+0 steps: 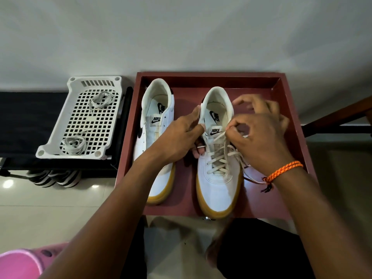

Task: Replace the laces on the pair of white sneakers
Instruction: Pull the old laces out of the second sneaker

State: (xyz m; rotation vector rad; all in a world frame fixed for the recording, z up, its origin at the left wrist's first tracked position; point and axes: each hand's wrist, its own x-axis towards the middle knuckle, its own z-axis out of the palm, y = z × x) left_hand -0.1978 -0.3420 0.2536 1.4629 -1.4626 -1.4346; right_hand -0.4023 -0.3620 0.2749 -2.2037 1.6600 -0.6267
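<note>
Two white sneakers with tan soles stand side by side in a dark red tray (289,109). The left sneaker (159,180) has no lace. The right sneaker (218,184) carries a cream lace (216,161) crossed through its lower eyelets. My left hand (177,137) grips the right sneaker's left side at the collar, fingers wrapped under its edge. My right hand (259,137) pinches a strand of the lace just right of the tongue label. An orange cord bracelet (281,171) circles my right wrist.
A white perforated plastic basket (66,129) sits left of the tray on a dark surface and holds two coiled laces (100,100) (73,144). Striped sandals (56,178) lie beneath it on the tiled floor. A pink clog (20,262) shows at bottom left.
</note>
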